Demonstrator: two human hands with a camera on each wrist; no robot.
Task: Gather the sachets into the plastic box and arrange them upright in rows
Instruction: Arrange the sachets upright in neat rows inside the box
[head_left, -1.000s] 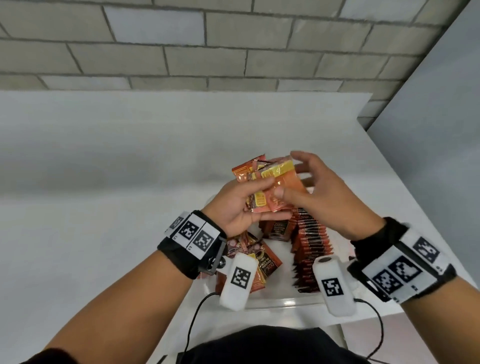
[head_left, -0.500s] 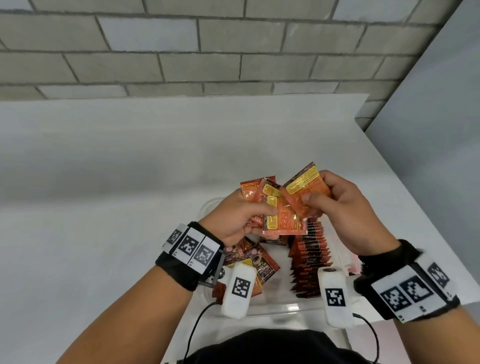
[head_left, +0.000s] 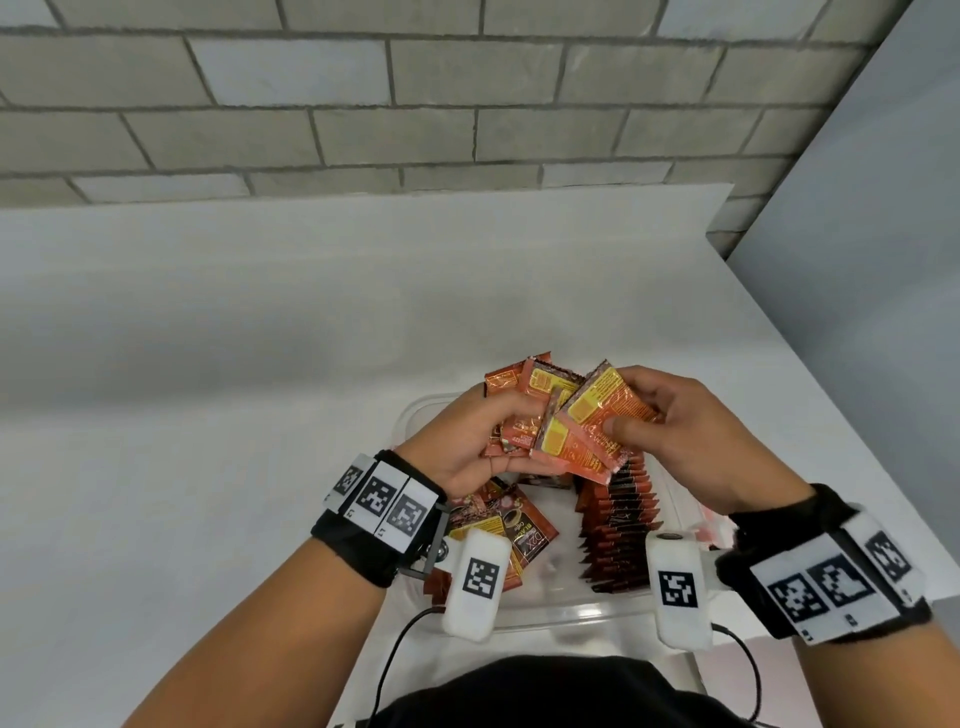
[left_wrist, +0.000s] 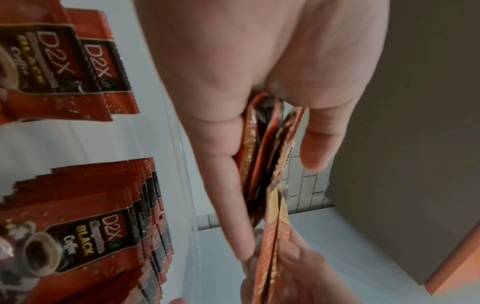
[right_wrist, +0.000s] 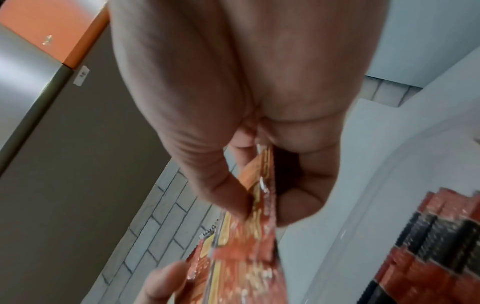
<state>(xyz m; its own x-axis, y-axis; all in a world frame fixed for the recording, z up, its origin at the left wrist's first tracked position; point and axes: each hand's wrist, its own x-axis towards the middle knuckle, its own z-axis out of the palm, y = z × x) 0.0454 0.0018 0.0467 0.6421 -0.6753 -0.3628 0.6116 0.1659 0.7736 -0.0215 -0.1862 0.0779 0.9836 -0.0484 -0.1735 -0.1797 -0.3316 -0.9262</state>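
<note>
Both hands hover over a clear plastic box (head_left: 540, 613) at the table's near edge. My left hand (head_left: 467, 441) grips a fanned bunch of orange-red sachets (head_left: 524, 410), seen edge-on between fingers and thumb in the left wrist view (left_wrist: 259, 148). My right hand (head_left: 675, 431) pinches one sachet (head_left: 597, 415) at the right side of that bunch, thumb on its printed face; the right wrist view shows it (right_wrist: 257, 216). Inside the box a row of upright sachets (head_left: 618, 525) runs along the right side. Loose sachets (head_left: 498, 535) lie flat at the left.
The white table (head_left: 208, 415) stretches left and ahead to a brick wall (head_left: 363, 93). Its right edge (head_left: 810, 364) runs close beside the box. Something pink (head_left: 717, 530) lies just right of the box. Wrist cameras and cables hang over the box's near rim.
Both hands have lowered slightly toward the box with the bunch. The right hand has drawn one sachet out to the right of the bunch and now pinches it by its lower edge.
</note>
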